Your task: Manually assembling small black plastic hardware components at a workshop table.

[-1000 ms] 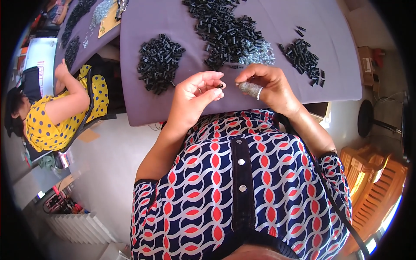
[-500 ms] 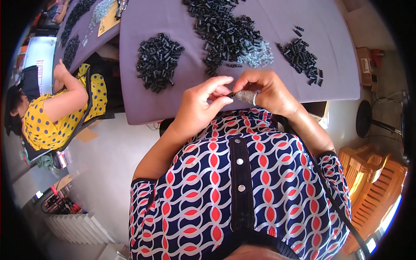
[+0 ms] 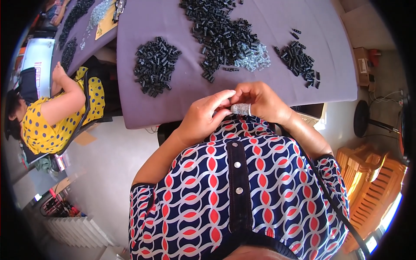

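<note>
My left hand and my right hand meet fingertip to fingertip just over the near edge of the purple-covered table. Both are pinched closed around a small black part, now almost wholly hidden by the fingers. Silvery-grey wrapping covers my right thumb. Beyond the hands lies a big heap of short black tubular parts, with a pile of tiny shiny clear or silvery pieces against its right side. Smaller heaps of black parts lie to the left and the right.
A person in a yellow dotted top sits at left by another table with similar piles. Wooden slatted furniture stands at lower right, near a black round-based stand. A cardboard box is beyond the table's right side.
Both hands have drawn closer together and slightly lower, toward my body. The black part that showed between the fingertips is now mostly covered. The view has shifted a little.
</note>
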The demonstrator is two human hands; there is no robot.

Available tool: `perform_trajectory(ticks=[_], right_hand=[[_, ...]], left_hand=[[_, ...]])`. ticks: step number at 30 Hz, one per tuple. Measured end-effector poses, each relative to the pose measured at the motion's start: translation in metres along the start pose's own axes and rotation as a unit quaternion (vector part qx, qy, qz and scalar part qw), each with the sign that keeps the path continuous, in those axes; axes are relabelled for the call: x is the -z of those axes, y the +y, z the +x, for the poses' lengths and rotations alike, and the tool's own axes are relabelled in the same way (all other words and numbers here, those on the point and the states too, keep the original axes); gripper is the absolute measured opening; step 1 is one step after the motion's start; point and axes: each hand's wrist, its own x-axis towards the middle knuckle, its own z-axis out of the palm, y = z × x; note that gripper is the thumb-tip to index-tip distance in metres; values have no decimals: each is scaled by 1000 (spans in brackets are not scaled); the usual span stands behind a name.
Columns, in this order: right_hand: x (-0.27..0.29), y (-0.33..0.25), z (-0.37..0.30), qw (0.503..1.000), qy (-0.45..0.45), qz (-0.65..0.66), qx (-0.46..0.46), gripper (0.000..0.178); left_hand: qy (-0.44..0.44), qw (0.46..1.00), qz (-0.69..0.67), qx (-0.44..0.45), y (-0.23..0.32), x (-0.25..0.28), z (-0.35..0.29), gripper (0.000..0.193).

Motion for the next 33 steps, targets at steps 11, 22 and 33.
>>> perform_trajectory(ticks=[11,22,33], right_hand=[[4,-8,5,994,51,-73,60,7],[18,-15,44,701,123,-660,243,11],[17,-9,30,702,162,-662,204,15]], left_hand=[[56,989,-87,103,-5,1,1,13],[68,948,-257,175,-11,21,5,17],[66,945,-265,182,-13,20,3,16]])
